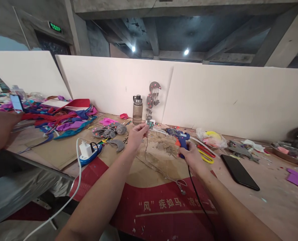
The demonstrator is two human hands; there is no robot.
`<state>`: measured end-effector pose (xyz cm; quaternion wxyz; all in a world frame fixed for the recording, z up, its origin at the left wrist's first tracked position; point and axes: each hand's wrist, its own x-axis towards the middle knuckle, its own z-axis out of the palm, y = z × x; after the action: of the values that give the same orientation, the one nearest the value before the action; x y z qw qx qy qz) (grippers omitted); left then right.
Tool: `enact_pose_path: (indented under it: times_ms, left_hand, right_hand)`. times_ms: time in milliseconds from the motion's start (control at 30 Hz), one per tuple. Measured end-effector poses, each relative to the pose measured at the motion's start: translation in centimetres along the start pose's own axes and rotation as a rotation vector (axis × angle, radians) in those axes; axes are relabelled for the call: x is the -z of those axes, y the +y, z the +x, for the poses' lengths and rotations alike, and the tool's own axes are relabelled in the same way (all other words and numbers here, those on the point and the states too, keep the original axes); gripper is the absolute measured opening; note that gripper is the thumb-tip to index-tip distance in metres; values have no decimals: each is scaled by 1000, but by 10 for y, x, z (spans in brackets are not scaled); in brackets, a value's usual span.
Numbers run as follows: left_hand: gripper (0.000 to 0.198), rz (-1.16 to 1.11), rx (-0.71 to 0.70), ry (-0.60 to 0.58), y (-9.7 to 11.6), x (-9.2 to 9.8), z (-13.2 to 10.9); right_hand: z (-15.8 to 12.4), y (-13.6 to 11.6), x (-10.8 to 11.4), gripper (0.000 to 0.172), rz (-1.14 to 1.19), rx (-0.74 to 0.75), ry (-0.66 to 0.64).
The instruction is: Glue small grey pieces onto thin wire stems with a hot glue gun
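My left hand (138, 133) is closed, pinching a small greenish piece (150, 125) at its fingertips. From about there a thin cord (161, 171) hangs down and trails over the cardboard, ending near a small shiny bead-like lump (182, 191). My right hand (192, 154) is wrapped round a blue hot glue gun (182, 138), its nozzle pointing left at the greenish piece. Whether the nozzle touches it I cannot tell. A black cable (195, 189) runs down from the gun's handle. Behind my hands, a grey moon-shaped hanging ornament (154, 87) with pink dots stands against the white board.
A water bottle (137, 112) stands behind my left hand. Left lie grey felt pieces (110, 130), a blue power strip (95, 154) and coloured scraps (71, 125). Another person's hand (3, 120) is at far left. Right are yellow-handled scissors (206, 156) and a black phone (239, 171).
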<state>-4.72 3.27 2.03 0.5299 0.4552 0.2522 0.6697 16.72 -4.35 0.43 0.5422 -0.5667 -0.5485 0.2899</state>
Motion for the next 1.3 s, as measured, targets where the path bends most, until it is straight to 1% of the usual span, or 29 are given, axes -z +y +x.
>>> enact_pose_path:
  times_ms: [67, 133, 233, 300, 400, 533, 633, 733, 933, 1067, 1300]
  left_hand:
    - [25, -43, 54, 13, 1, -1, -1]
    - [28, -81, 93, 34, 1, -3, -1]
    - [30, -117, 129, 56, 0, -4, -1]
    - [30, -130, 153, 51, -3, -5, -1]
    - [29, -133, 187, 31, -8, -7, -2]
    - [28, -103, 220, 14, -11, -10, -5]
    - [30, -79, 239, 0, -12, -11, -7]
    - [31, -81, 245, -16, -13, -12, -9]
    - [33, -58, 263, -31, -11, -16, -13]
    - [33, -50, 240, -60, -12, -17, -14]
    - [30, 10, 194, -50, -13, -17, -15]
  right_hand:
    - [-6, -14, -5, 24, 69, 50, -26]
    - [-12, -25, -10, 25, 60, 89, -67]
    - [-19, -32, -17, 36, 77, 130, -100]
    - [-21, -29, -20, 41, 131, 156, -128]
    - [-21, -21, -20, 41, 147, 185, -155]
    - [-22, -13, -16, 37, -13, 221, -104]
    - [-23, -9, -14, 33, -108, 302, -49]
    - [-24, -9, -14, 29, -180, 355, -35]
    - [-27, -14, -15, 22, -255, 371, -63]
    - [-27, -11, -16, 23, -297, 382, -51]
    - [-27, -13, -18, 27, -316, 397, -24]
